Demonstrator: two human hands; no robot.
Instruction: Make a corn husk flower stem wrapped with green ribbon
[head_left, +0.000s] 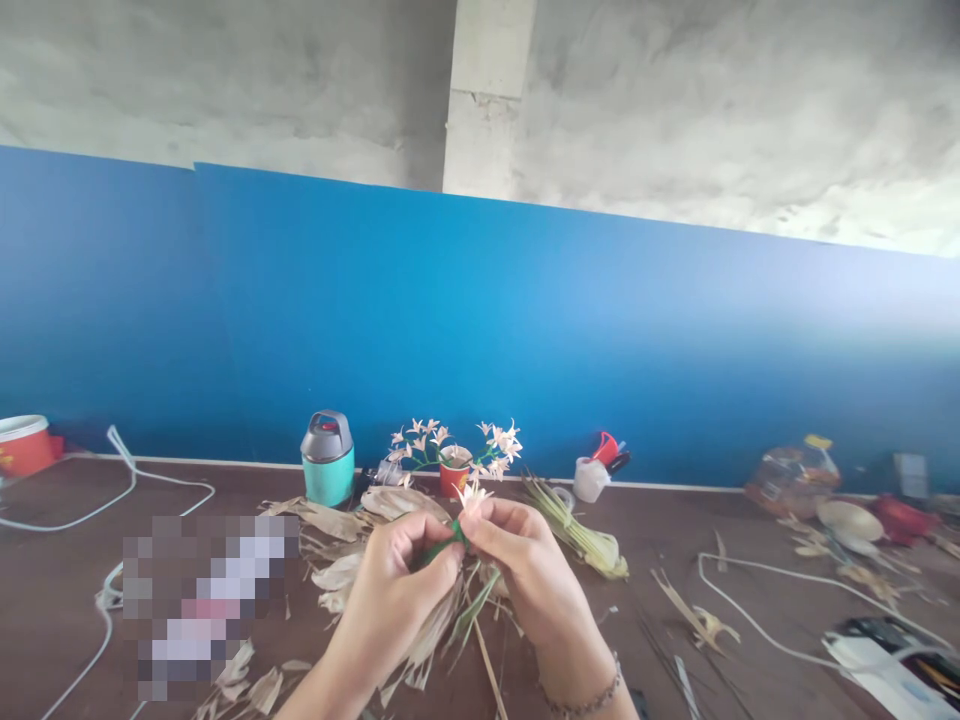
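Near the middle of the view, my left hand (409,575) is closed in a pinch on the green stem (456,533) of a handmade flower. The pale cream flower (472,496) points upward, and the fingers of my right hand (529,560) close on its base. Green material shows between both hands, but its exact form is partly hidden by the fingers. Below and around my hands lie dried husks (330,520). Just behind them, similar flowers (501,440) on green stems stand in a red cup (453,470).
A teal jar (328,470) stands behind on the left, a white cup (591,480) on the right. Beside my right hand lies a bundle of pale green strips (581,535). White cables (109,600) run across the brown table (660,530), bounded by a blue partition (525,330).
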